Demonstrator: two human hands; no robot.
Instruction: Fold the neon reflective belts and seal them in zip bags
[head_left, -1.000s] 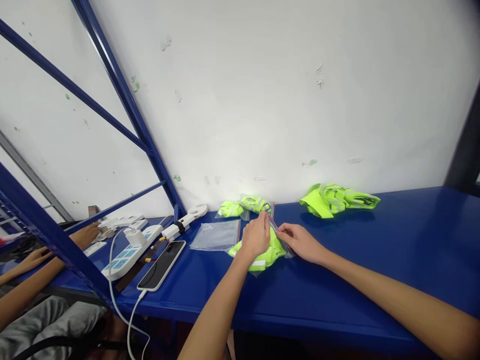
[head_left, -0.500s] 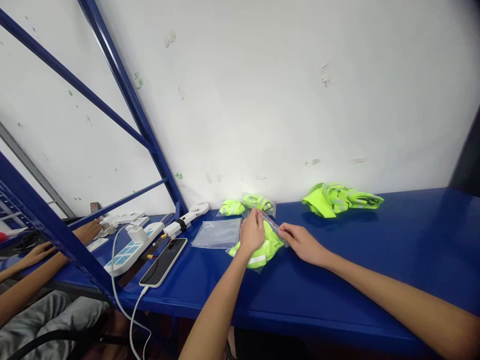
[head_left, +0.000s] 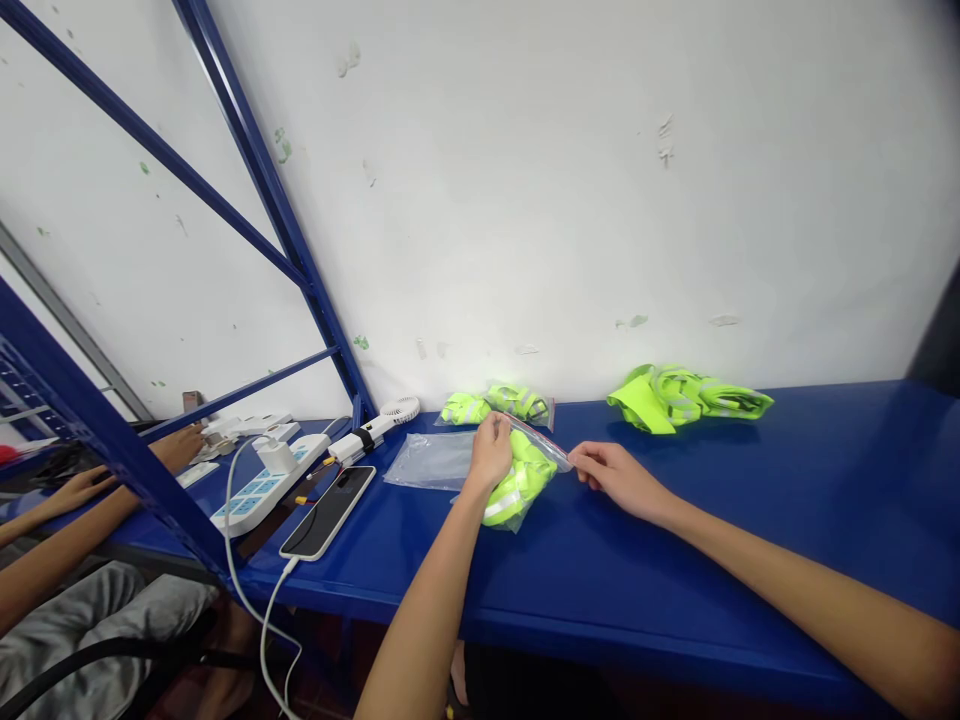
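We note the clear bag point(head_left: 514, 488) of neon fabric point(head_left: 529, 464) just beside the left hand point(head_left: 491, 452), left of the right hand point(head_left: 616, 480), each pinching its red-lined edge.

likely workshop: long blue bench point(head_left: 810, 470), blue metal frame point(head_left: 253, 150), scuffed white wall point(head_left: 510, 200), power strip point(head_left: 259, 490).

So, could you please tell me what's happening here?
A person's left hand and right hand hold a zip bag along its top edge, with a neon bundle inside; whether it is sealed I can't tell. Two bagged bundles lie near the wall, a flat bag lies to the left, and a loose bundle to the right.
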